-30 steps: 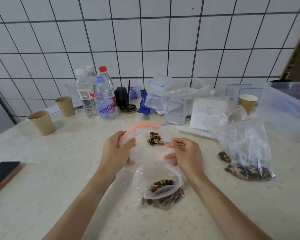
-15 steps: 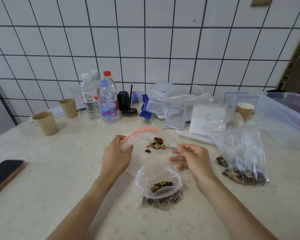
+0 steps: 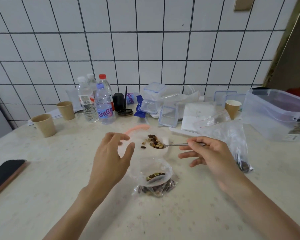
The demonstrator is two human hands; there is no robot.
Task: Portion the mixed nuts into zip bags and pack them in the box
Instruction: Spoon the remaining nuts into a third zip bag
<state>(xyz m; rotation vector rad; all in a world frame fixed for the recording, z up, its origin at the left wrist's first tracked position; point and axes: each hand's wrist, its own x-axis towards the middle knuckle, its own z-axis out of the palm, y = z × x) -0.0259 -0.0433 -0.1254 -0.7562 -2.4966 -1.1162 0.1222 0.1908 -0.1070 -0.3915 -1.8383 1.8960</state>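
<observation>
Fingers of right hand pinching spoon; left hand spread, just off zip bag. Could spill nuts beyond fingertips if unsupported bag mouth sags.

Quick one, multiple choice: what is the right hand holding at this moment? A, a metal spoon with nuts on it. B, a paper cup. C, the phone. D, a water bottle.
A: the right hand pinches the handle of a metal spoon whose bowl carries mixed nuts at the mouth of the zip bag.
</observation>
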